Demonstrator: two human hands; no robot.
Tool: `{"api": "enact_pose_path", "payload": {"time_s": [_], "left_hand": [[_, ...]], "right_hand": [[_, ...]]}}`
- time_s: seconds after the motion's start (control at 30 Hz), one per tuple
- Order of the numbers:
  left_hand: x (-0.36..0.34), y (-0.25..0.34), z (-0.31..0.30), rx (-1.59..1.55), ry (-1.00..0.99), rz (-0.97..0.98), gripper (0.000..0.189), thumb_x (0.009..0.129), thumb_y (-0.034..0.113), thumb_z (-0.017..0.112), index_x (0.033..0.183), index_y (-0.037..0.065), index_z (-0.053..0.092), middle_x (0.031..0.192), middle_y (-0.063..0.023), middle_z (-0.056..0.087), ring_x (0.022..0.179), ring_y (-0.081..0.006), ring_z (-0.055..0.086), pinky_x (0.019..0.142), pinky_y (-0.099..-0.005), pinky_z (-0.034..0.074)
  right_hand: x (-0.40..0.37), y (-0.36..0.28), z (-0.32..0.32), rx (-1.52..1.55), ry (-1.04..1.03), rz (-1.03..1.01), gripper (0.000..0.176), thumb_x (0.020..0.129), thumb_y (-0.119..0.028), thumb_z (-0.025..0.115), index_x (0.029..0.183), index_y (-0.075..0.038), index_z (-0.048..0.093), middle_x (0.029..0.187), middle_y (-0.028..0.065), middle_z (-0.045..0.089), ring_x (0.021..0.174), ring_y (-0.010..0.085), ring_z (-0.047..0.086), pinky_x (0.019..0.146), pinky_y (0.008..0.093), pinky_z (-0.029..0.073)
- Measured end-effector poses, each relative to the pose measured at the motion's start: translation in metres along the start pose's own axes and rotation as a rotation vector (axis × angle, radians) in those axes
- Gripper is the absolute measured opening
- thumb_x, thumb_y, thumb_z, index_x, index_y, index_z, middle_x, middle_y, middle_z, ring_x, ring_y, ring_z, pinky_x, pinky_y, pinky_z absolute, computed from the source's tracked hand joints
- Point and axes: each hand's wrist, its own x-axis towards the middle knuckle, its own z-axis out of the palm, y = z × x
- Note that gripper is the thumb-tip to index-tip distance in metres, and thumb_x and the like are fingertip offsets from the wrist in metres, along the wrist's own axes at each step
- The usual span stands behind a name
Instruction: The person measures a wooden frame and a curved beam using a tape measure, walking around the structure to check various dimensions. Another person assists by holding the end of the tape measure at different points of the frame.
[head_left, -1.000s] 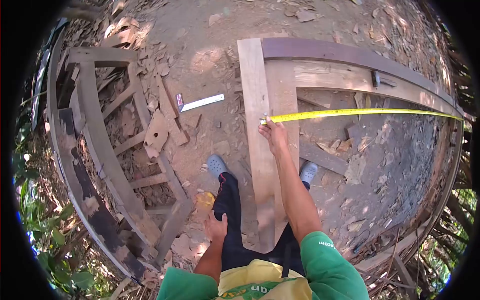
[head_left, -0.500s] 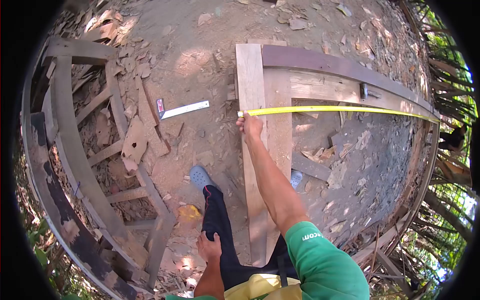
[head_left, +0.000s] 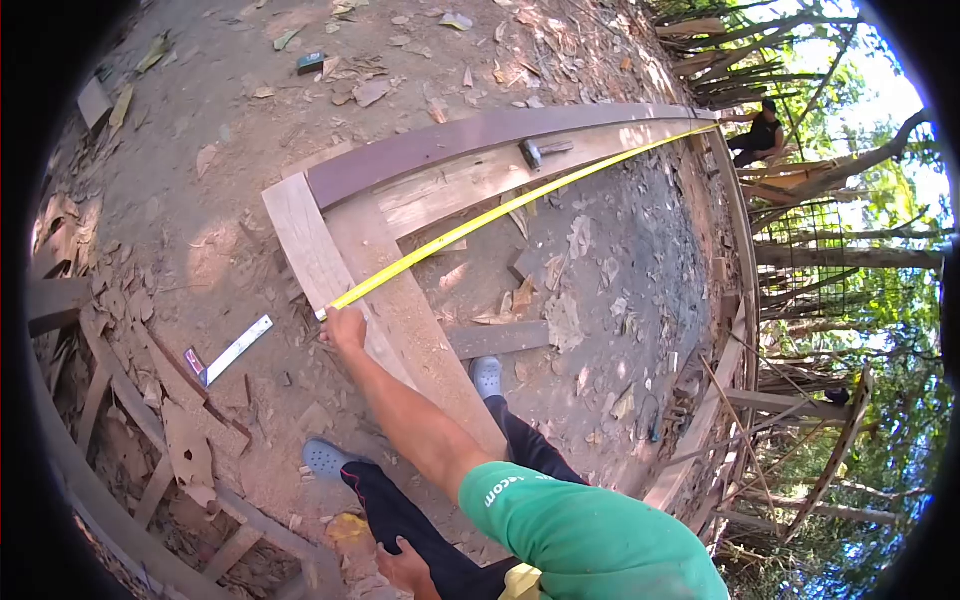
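My right hand (head_left: 345, 328) pinches the near end of a yellow tape measure (head_left: 480, 222) at the outer edge of a pale board (head_left: 310, 237). The tape stretches across the wooden frame to its far corner. On my left thigh rests my left hand (head_left: 405, 568), holding nothing, its fingers apart and partly folded over the trouser leg. A dark brown beam (head_left: 450, 145) runs along the frame's far side beside a lighter beam (head_left: 470, 188). A hammer (head_left: 540, 152) lies on the lighter beam.
A try square (head_left: 238, 350) lies on the ground at the left, near another wooden frame (head_left: 150, 490). A person in dark clothes (head_left: 762, 135) crouches at the tape's far end. A short plank (head_left: 497, 338) lies by my shoe (head_left: 486, 377).
The view has swung to the right, bringing the person at the far end into clear sight. My right hand stays on the tape's end and my left hand stays on my thigh.
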Motion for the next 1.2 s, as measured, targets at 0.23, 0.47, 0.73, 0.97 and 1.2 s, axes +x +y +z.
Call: {"api": "enact_pose_path", "payload": {"time_s": [0.23, 0.47, 0.73, 0.97, 1.2], "left_hand": [[0.002, -0.004, 0.018, -0.030, -0.016, 0.051, 0.049, 0.077, 0.035, 0.061, 0.114, 0.004, 0.052, 0.113, -0.0163, 0.055, 0.105, -0.0330, 0.050, 0.090, -0.0422, 0.040], [0.005, 0.002, 0.002, 0.000, 0.007, 0.012, 0.048, 0.075, 0.035, 0.062, 0.112, 0.005, 0.054, 0.109, -0.0152, 0.056, 0.104, -0.0327, 0.050, 0.091, -0.0417, 0.040], [-0.003, 0.023, -0.016, 0.018, -0.092, -0.017, 0.051, 0.078, 0.038, 0.059, 0.116, 0.005, 0.051, 0.112, -0.0151, 0.054, 0.105, -0.0324, 0.049, 0.090, -0.0423, 0.039], [0.000, 0.026, -0.023, 0.030, -0.103, -0.009, 0.051, 0.078, 0.038, 0.059, 0.115, 0.004, 0.052, 0.111, -0.0155, 0.054, 0.102, -0.0329, 0.051, 0.086, -0.0442, 0.041], [0.003, 0.020, -0.018, 0.052, -0.076, 0.019, 0.050, 0.078, 0.038, 0.060, 0.114, 0.004, 0.053, 0.111, -0.0157, 0.056, 0.102, -0.0329, 0.051, 0.087, -0.0428, 0.041]], "right_hand": [[0.004, -0.015, 0.005, 0.143, -0.051, -0.105, 0.032, 0.086, -0.023, 0.054, 0.074, 0.005, 0.061, 0.059, 0.0106, 0.062, 0.044, 0.0157, 0.059, 0.038, 0.0298, 0.045], [0.030, -0.065, 0.050, 0.301, -0.100, -0.031, 0.030, 0.087, -0.022, 0.054, 0.077, 0.005, 0.060, 0.058, 0.0096, 0.060, 0.042, 0.0163, 0.058, 0.035, 0.0289, 0.044], [0.065, -0.071, 0.057, -0.018, 0.154, -0.169, 0.033, 0.086, -0.024, 0.052, 0.071, 0.003, 0.062, 0.057, 0.0099, 0.062, 0.046, 0.0181, 0.061, 0.048, 0.0317, 0.049], [0.063, -0.067, 0.063, -0.036, 0.121, -0.089, 0.032, 0.084, -0.029, 0.055, 0.072, -0.001, 0.064, 0.062, 0.0108, 0.063, 0.058, 0.0243, 0.063, 0.058, 0.0375, 0.049], [0.044, -0.083, 0.047, -0.065, 0.076, -0.105, 0.033, 0.086, -0.027, 0.052, 0.071, 0.001, 0.062, 0.057, 0.0069, 0.062, 0.047, 0.0181, 0.061, 0.051, 0.0328, 0.049]]}}
